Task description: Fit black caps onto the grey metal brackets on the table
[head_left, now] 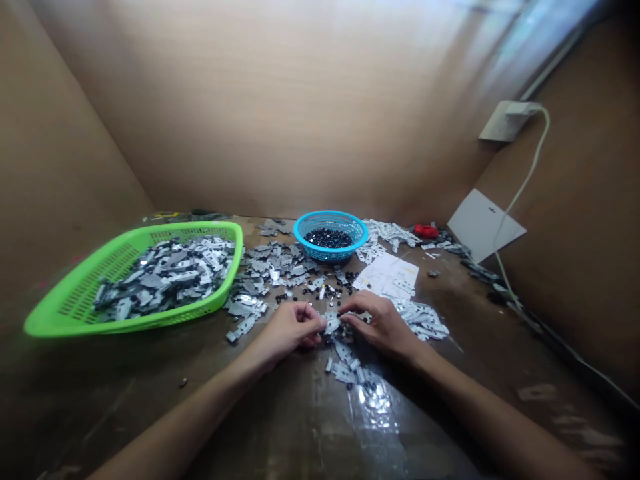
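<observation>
Fingers [315, 325], left hand [294, 327]: pinched together on one edge of a pale grey part [331, 324]. Location of part: between the two hands, just beyond a small cluster of like parts [345, 369]. Right hand [375, 320]: thumb and forefinger curled at the part's other side; grip could not be told. Hazards, judged: a slack left pinch might have dropped the part among its lookalikes; a stray knuckle might have scattered small black pieces [350, 277] lying beyond.
</observation>
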